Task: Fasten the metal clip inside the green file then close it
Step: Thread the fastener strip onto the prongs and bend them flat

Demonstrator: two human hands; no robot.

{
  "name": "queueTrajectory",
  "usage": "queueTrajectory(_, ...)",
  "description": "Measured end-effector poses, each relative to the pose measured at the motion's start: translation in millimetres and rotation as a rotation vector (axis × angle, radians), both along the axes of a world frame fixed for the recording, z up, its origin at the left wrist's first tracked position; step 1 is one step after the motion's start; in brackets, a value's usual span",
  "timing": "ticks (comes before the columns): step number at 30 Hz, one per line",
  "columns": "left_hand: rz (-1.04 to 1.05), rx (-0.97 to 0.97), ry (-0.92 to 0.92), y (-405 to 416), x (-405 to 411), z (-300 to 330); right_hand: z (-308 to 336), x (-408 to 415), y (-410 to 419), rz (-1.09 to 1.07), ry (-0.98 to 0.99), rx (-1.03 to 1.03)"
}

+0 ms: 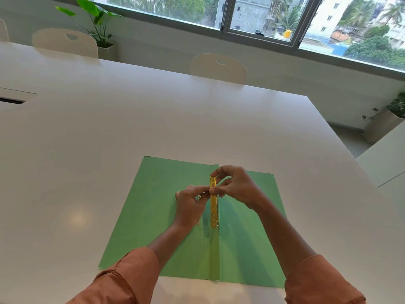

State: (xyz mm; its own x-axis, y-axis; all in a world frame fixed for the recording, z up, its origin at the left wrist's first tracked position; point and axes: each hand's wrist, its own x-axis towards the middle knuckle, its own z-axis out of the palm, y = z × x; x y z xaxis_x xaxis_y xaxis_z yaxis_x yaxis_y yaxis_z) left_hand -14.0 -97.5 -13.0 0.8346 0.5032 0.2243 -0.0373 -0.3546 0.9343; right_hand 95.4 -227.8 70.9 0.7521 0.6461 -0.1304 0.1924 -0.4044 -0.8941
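The green file (pixel 151 207) lies open and flat on the white table (pixel 153 119), its spine fold running toward me. A gold metal clip (pixel 214 208) stands lengthwise along that fold, lifted a little above the paper. My right hand (pixel 237 187) pinches the clip's far end with fingers and thumb. My left hand (pixel 190 201) comes in from the left and its fingertips pinch the clip just below the right hand's grip. A small metal prong shows under my left palm. The clip's upper part is partly hidden by my fingers.
White chairs (pixel 219 66) stand at the table's far side, and another chair (pixel 65 41) sits at the back left. A potted plant (pixel 98 23) is by the window. A second table (pixel 385 163) is to the right. A cable slot (pixel 11 100) lies at the left edge.
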Motion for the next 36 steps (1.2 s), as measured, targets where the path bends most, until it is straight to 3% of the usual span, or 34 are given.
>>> queueTrajectory(17, -0.010, 0.044, 0.032, 2.5, 0.7, 9.9, -6.9, 0.1, 0.3, -0.001, -0.030, -0.047)
queueTrajectory(22, -0.006, 0.095, 0.139, 3.7, -1.4, 8.4, -17.6, -1.7, 1.1, -0.030, -0.073, -0.090)
queueTrajectory(29, 0.025, 0.378, 0.185, 6.9, -29.5, 8.8, -32.7, -3.5, 2.8, -0.063, -0.206, -0.279)
queueTrajectory(36, -0.199, 0.510, 0.132, -12.1, -64.4, 4.6, -36.6, -5.9, -1.7, -0.034, -0.365, -0.373)
